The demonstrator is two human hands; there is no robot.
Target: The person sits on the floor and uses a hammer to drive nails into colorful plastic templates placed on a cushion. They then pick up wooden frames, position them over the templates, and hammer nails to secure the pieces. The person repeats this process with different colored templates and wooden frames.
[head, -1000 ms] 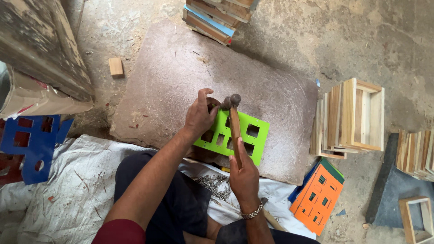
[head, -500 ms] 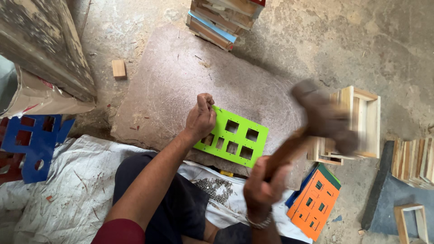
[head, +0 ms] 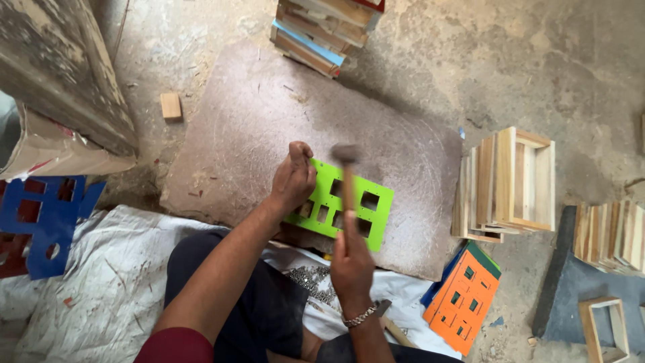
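Note:
A bright green panel with several rectangular cut-outs lies on a flat stone slab. My left hand pinches something small against the panel's upper left corner; what it pinches is too small to tell. My right hand grips a hammer by its wooden handle. The blurred hammer head hangs just right of my left fingers, over the panel's top edge.
Wooden box frames stand stacked at the right, more beyond. An orange cut-out panel lies at the lower right, a blue one at the left. Stacked boards sit at the top. A small wood block lies on the floor.
The hammer was down by my left fingers, swung up and away to the right, and has now come back down over the panel's top edge. My left hand stayed put.

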